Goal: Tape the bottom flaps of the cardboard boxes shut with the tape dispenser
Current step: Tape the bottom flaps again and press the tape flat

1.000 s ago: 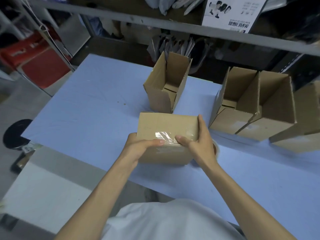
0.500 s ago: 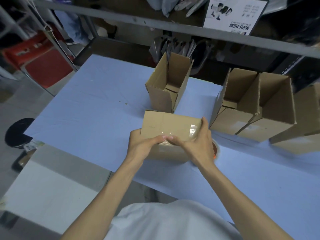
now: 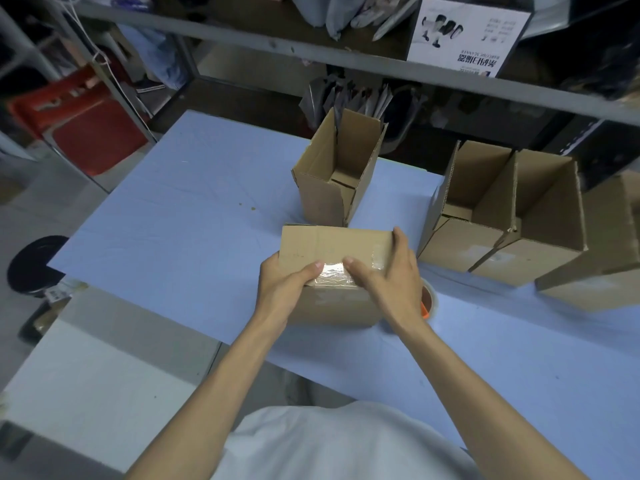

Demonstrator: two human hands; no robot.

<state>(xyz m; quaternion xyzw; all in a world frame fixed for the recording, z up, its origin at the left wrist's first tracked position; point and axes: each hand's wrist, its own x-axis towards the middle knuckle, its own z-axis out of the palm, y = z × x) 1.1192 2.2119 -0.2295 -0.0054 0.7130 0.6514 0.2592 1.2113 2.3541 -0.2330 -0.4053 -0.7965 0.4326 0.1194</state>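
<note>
A closed cardboard box (image 3: 329, 244) lies on the blue table (image 3: 173, 220) in front of me, with a strip of clear tape (image 3: 334, 274) running over its near top edge. My left hand (image 3: 282, 289) grips the box's left side, thumb pressing on the tape. My right hand (image 3: 389, 275) holds the right side, its thumb on the tape and its fingers over the top. The tape dispenser (image 3: 429, 301), a roll with an orange part, sits on the table just right of the box, mostly hidden behind my right hand.
An open box (image 3: 337, 183) stands upright right behind the held one. Two more open boxes (image 3: 460, 237) (image 3: 543, 233) stand at the right, another (image 3: 602, 278) at the far right edge. A metal shelf rail (image 3: 346, 60) crosses above the table's far side.
The box has shifted slightly away from me and tilted. My thumbs slid together along the tape, then apart a little; both hands stay on the box.
</note>
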